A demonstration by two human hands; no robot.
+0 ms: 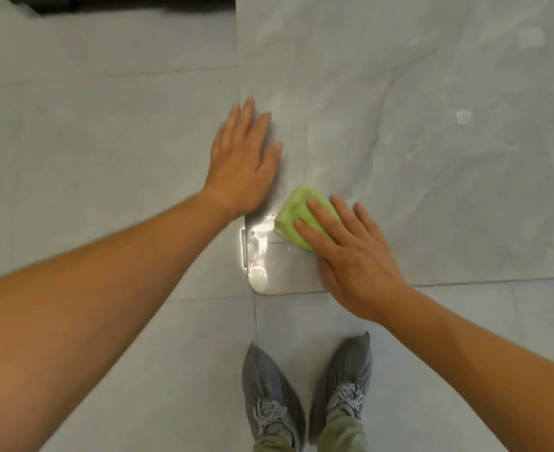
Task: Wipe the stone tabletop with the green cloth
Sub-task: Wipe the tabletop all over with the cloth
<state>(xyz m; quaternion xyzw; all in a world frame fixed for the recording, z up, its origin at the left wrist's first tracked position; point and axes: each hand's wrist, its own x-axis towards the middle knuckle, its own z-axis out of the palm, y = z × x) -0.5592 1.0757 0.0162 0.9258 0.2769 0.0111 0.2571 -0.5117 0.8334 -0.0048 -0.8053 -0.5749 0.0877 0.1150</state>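
Observation:
The grey veined stone tabletop [416, 109] fills the upper right of the head view, its rounded near-left corner just ahead of my feet. A folded green cloth [297, 210] lies on that corner. My right hand [357, 252] presses flat on the cloth, fingers spread over its right half. My left hand [243, 164] rests flat and open on the table's left edge, a little beyond the cloth, holding nothing.
A shiny wet or reflective patch [262, 256] marks the tabletop corner beside the cloth. Grey floor tiles [106, 125] lie to the left and below. My feet in grey shoes [272, 396] stand close to the table's front edge. A dark object sits at the top left.

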